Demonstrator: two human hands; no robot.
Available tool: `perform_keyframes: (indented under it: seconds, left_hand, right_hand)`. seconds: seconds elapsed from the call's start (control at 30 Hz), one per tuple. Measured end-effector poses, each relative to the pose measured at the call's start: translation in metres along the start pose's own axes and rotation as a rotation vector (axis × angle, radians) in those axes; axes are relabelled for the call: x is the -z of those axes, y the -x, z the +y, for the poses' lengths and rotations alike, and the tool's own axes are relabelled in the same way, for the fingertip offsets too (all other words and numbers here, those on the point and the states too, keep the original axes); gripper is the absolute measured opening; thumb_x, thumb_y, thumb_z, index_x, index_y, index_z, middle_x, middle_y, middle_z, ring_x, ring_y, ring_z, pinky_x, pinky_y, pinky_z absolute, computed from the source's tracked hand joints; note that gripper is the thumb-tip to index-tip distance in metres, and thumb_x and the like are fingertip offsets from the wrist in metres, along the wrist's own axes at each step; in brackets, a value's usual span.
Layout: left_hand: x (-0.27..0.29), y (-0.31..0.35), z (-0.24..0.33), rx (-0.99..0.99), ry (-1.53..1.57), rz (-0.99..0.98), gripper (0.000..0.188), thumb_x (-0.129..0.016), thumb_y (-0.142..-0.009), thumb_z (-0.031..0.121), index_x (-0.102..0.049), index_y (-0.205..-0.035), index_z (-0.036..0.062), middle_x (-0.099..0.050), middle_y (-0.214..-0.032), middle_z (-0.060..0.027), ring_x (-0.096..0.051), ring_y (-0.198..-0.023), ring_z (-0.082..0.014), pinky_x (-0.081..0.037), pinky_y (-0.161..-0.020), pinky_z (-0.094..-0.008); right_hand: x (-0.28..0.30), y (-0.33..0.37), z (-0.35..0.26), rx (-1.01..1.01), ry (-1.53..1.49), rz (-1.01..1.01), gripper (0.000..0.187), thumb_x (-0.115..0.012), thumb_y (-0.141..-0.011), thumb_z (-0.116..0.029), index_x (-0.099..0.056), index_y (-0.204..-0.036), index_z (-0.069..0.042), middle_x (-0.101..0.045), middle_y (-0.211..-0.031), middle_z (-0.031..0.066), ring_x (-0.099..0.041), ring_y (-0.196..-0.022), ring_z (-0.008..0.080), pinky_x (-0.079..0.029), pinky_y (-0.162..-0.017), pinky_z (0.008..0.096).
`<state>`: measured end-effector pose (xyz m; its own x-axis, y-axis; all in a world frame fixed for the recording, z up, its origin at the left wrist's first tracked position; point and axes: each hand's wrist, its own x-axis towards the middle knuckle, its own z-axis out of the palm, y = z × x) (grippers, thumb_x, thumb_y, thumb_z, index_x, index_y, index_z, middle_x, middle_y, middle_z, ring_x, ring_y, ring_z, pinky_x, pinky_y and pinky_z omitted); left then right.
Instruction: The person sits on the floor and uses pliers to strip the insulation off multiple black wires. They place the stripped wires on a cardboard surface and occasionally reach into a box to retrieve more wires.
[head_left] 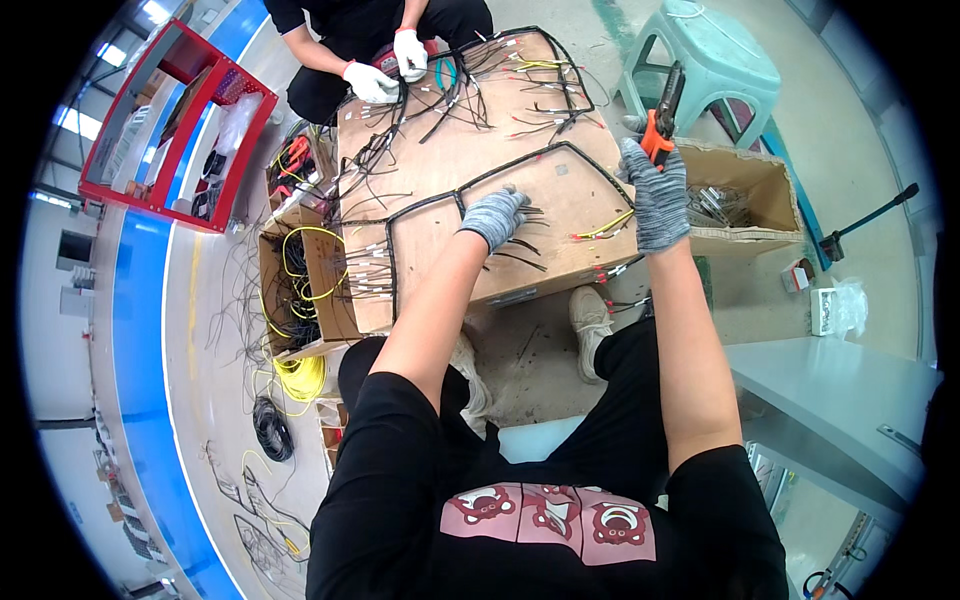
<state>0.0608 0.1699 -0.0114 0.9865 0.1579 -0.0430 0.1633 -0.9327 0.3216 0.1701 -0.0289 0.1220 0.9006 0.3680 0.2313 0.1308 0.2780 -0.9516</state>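
Observation:
In a grey glove, my left hand (493, 216) is over the near part of a wooden board, its fingers closed at a bunch of short black wires (526, 243) that branch from a taped wiring harness (425, 203). My right hand (657, 195), gloved too, grips orange-handled pliers (658, 138) upright at the board's right edge, jaws pointing up and away. The exact kind of jaw is too small to tell. Several loose wire ends with white labels (372, 270) fan out left of the harness. A yellow wire branch (603, 228) lies near my right hand.
Across the board (470, 160) a co-worker's white-gloved hands (385, 75) handle the harness's far part. Cardboard boxes of wires (330, 290) and metal parts (770, 190) flank it. A green stool (705, 55), a red rack (185, 120) and a grey table (840, 385) stand around.

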Motion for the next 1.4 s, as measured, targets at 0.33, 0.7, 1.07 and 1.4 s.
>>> perform_keyframes:
  seconds: [0.33, 0.7, 1.07, 1.4]
  left_hand:
    - [0.043, 0.027, 0.011, 0.086, 0.566, 0.202, 0.017, -0.060, -0.081, 0.014, -0.060, -0.089, -0.0002, -0.060, -0.079, -0.0105, -0.055, -0.072, -0.0182, -0.045, -0.068, -0.0295]
    - [0.028, 0.025, -0.009, 0.197, 0.936, 0.209, 0.019, -0.060, -0.080, 0.008, -0.057, -0.096, -0.0001, -0.062, -0.086, -0.0057, -0.054, -0.074, -0.0114, -0.046, -0.071, -0.0254]
    - [0.040, 0.013, -0.010, 0.361, 1.383, 0.299, 0.006, -0.058, -0.081, 0.009, -0.059, -0.086, 0.0042, -0.058, -0.070, 0.0010, -0.045, -0.058, -0.0057, -0.040, -0.053, -0.0206]
    - [0.031, 0.016, -0.019, 0.372, 1.496, 0.313, 0.009, -0.053, -0.086, 0.012, -0.059, -0.089, 0.0061, -0.058, -0.073, 0.0020, -0.044, -0.057, -0.0040, -0.040, -0.052, -0.0185]
  right_hand:
    - [0.000, -0.005, 0.023, -0.030, 0.218, -0.122, 0.023, -0.060, -0.078, -0.008, -0.054, -0.099, -0.004, -0.050, -0.073, -0.0018, -0.044, -0.063, 0.0060, -0.041, -0.058, 0.0211]
    - [-0.023, 0.005, 0.087, -0.121, 0.678, -0.447, 0.024, -0.055, -0.075, -0.016, -0.053, -0.095, -0.002, -0.058, -0.077, 0.0179, -0.057, -0.071, 0.0302, -0.046, -0.066, 0.0338]
    - [-0.046, -0.007, 0.059, -0.157, 1.210, -0.533, 0.041, -0.062, -0.073, -0.019, -0.051, -0.108, 0.000, -0.056, -0.098, 0.0196, -0.055, -0.089, 0.0338, -0.044, -0.081, 0.0347]
    - [-0.067, -0.003, 0.071, 0.068, 1.592, -0.624, 0.044, -0.065, -0.067, -0.025, -0.051, -0.105, -0.010, -0.054, -0.100, 0.0107, -0.052, -0.096, 0.0263, -0.042, -0.082, 0.0396]
